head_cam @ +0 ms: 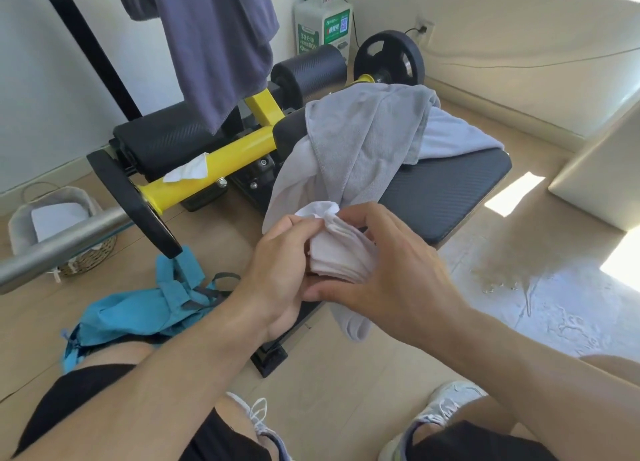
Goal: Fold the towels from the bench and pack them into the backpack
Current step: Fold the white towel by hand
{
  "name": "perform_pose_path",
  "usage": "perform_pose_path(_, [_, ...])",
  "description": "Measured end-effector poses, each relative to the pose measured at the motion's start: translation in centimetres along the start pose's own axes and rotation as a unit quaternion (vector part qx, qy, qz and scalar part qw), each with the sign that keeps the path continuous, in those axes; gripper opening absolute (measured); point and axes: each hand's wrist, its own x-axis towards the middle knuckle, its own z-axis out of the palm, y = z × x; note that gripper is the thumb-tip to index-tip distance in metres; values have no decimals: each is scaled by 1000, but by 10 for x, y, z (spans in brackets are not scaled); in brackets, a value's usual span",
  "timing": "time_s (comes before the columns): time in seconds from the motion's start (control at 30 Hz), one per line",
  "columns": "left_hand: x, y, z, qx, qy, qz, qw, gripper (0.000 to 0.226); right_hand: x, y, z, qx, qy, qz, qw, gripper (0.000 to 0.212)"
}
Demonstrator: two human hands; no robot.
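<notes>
A small white towel (341, 252), folded into a thick wad, sits between both hands over the near end of the black bench (446, 190). My left hand (277, 270) grips its left side, fingers curled into the cloth. My right hand (391, 273) wraps over its right side, thumb underneath. Its loose tail (353, 323) hangs below my hands. A grey towel (367, 134) lies crumpled over the far part of the bench, on top of a paler lilac towel (450, 136). The blue backpack (145, 311) lies slumped on the floor to the left, by my left knee.
A dark purple towel (221, 41) hangs from a black rack at the back. A barbell (65, 238) with black plates crosses the left side. A yellow frame (221, 164) carries a white rag. A basket (52, 225) stands at far left. A white block (602, 183) stands at right.
</notes>
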Motion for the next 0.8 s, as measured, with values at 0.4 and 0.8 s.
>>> perform_pose_path(0.4, [13,33,-49,516,-150,196,820,101,10,11,-37,101,-41,-25,994,37])
perform_pose_path(0.8, [22,22,-46,390,-183,179,885,41,22,34,-59,61,-204,32,976,83])
